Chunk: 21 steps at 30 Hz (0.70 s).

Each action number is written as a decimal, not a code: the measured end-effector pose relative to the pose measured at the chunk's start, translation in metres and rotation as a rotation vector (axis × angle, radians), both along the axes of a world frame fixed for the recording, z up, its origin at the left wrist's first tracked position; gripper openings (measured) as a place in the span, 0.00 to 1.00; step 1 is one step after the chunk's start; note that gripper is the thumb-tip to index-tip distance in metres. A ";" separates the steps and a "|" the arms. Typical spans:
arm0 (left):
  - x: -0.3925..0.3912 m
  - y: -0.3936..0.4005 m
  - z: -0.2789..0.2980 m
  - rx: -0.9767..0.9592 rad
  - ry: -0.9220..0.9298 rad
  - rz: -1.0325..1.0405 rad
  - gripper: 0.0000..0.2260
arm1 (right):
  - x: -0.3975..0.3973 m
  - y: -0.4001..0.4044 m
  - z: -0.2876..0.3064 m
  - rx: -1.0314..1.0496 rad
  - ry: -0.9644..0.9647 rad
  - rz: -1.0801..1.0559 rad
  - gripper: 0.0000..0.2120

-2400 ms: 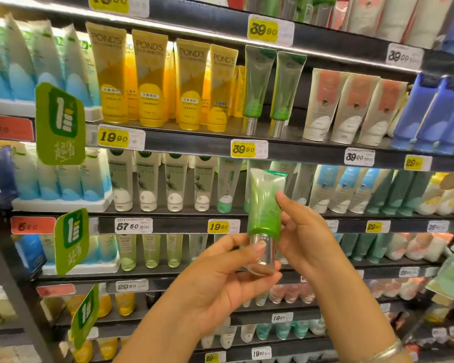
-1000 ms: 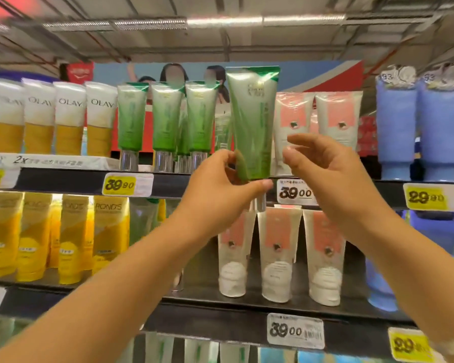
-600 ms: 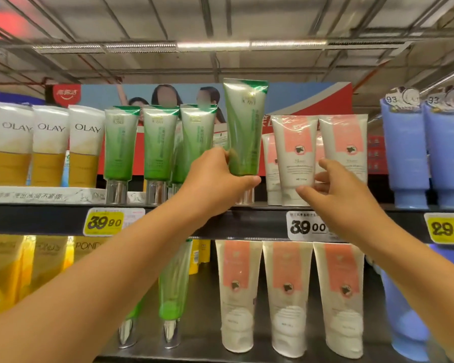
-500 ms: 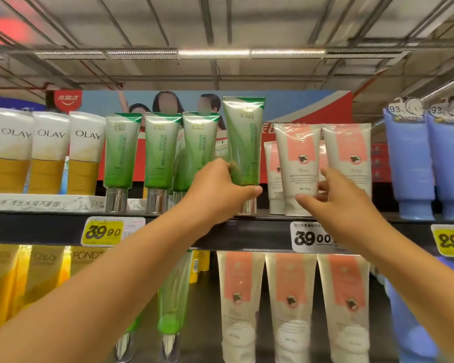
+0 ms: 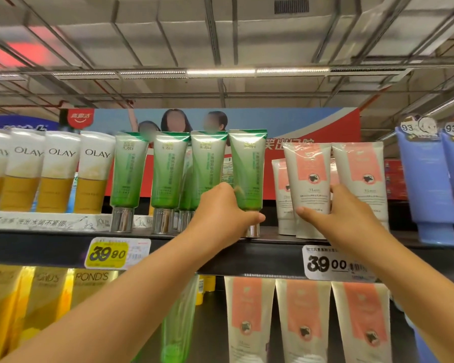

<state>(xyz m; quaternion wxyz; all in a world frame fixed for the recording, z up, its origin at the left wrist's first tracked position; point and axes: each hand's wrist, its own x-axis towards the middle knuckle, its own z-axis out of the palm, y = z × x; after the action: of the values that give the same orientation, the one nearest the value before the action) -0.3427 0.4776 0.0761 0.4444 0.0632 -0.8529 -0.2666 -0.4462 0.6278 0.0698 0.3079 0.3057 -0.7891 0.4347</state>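
**Green tube on the top shelf, a hand on it**

The left hand [image 5: 226,213] grips the green tube [image 5: 248,163] low on its body, the thumb across the front just above the silver cap and the fingers curled round behind. The tube is upright, cap down on the black shelf [image 5: 273,255], at the right end of a row of matching green tubes [image 5: 168,169] and just beside them. To its right, the right hand [image 5: 344,216] holds a pink and white tube [image 5: 308,174], which also stands on the shelf. Its thumb lies over the lower front and its fingers wrap round the right edge. A yellow price tag [image 5: 110,254] hangs on the shelf edge below the green row.
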 end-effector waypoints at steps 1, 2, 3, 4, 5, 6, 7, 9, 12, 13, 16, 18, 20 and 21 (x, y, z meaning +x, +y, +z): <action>0.000 0.001 -0.001 -0.006 0.005 0.014 0.12 | 0.000 0.000 0.001 -0.007 -0.008 0.007 0.25; -0.001 0.001 -0.001 -0.014 0.009 0.026 0.12 | -0.001 0.000 0.001 -0.014 -0.014 0.016 0.25; -0.002 0.001 -0.002 -0.022 0.015 0.036 0.12 | -0.001 -0.001 0.001 -0.018 -0.017 0.024 0.25; -0.003 0.001 -0.002 -0.029 0.019 0.044 0.13 | -0.001 -0.001 0.001 -0.021 -0.017 0.031 0.25; -0.004 0.001 -0.002 -0.034 0.021 0.052 0.14 | 0.000 0.000 0.001 -0.023 -0.017 0.036 0.25; -0.005 0.001 -0.003 -0.038 0.022 0.062 0.15 | 0.000 0.000 0.001 -0.025 -0.015 0.041 0.25; -0.006 0.000 -0.003 -0.044 0.019 0.074 0.17 | -0.001 0.000 0.001 -0.027 -0.013 0.047 0.24; -0.008 0.000 -0.004 -0.054 0.015 0.090 0.18 | -0.001 0.001 0.000 -0.032 -0.008 0.058 0.24; -0.009 0.000 -0.004 -0.067 0.008 0.105 0.17 | -0.003 0.000 0.000 -0.036 -0.003 0.073 0.23; -0.010 0.001 -0.004 -0.071 0.006 0.109 0.16 | -0.004 0.000 0.000 -0.037 0.000 0.078 0.23; -0.010 0.002 -0.004 -0.084 -0.004 0.125 0.15 | -0.005 0.001 -0.001 -0.058 0.026 0.108 0.21; -0.009 0.003 -0.004 -0.093 -0.025 0.139 0.15 | -0.005 0.003 -0.002 -0.081 0.062 0.152 0.18; -0.007 0.004 -0.003 -0.096 -0.064 0.147 0.16 | -0.003 0.005 -0.003 -0.130 0.099 0.226 0.15; -0.006 0.004 -0.003 -0.098 -0.084 0.152 0.16 | -0.001 0.006 -0.004 -0.166 0.102 0.283 0.13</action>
<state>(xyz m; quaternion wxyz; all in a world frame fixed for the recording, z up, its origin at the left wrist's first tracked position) -0.3483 0.4819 0.0733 0.4296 0.1169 -0.8756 -0.1872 -0.4472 0.6342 0.0656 0.3074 0.4088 -0.6831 0.5213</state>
